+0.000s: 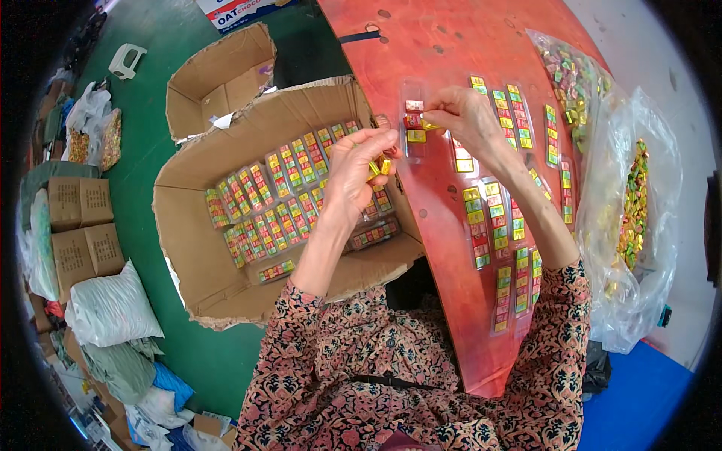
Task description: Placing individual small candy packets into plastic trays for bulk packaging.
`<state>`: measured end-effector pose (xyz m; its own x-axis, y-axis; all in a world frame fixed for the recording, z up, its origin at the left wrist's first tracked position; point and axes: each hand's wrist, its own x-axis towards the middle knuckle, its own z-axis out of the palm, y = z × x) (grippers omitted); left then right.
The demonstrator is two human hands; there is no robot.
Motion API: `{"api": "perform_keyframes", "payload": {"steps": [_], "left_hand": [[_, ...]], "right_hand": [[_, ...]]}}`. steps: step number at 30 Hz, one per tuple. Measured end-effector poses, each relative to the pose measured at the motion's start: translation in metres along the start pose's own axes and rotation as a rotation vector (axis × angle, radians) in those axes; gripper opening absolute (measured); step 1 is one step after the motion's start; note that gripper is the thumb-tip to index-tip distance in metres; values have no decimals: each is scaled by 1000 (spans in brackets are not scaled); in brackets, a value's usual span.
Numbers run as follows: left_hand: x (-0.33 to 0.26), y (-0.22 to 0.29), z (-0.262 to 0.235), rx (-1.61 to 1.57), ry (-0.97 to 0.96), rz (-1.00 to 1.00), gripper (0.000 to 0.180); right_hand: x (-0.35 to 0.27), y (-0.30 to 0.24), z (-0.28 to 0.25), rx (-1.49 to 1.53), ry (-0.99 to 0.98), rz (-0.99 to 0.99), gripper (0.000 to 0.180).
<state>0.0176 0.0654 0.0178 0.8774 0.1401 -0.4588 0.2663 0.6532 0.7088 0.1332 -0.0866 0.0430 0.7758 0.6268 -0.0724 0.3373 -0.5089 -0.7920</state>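
The left hand (pixel 353 169) pinches a few small yellow wrapped candies (pixel 380 166) between its fingertips. At its two o'clock, the right hand (pixel 465 113) closes thumb and finger on one candy at the clear plastic tray (pixel 414 124) lying on the red table (pixel 451 45). Filled trays (pixel 286 203) line the open cardboard box (pixel 188 248) at nine o'clock; a bag of loose candies (pixel 635 203) sits at three o'clock.
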Motion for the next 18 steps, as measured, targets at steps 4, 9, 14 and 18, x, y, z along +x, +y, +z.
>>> {"api": "perform_keyframes", "payload": {"steps": [4,9,14,18], "left_hand": [[6,4,0,80,-29,15,13],[13,6,6,317,-37,138,13],[24,2,8,585,-36,295,19],[33,-2,11,759,-31,346,24]], "right_hand": [[2,2,3,-52,58,-87,13],[12,12,-9,184,-3,48,14],[26,0,-10,-193,116,-27,14],[31,7,-9,-238,145,-135,14]]}}
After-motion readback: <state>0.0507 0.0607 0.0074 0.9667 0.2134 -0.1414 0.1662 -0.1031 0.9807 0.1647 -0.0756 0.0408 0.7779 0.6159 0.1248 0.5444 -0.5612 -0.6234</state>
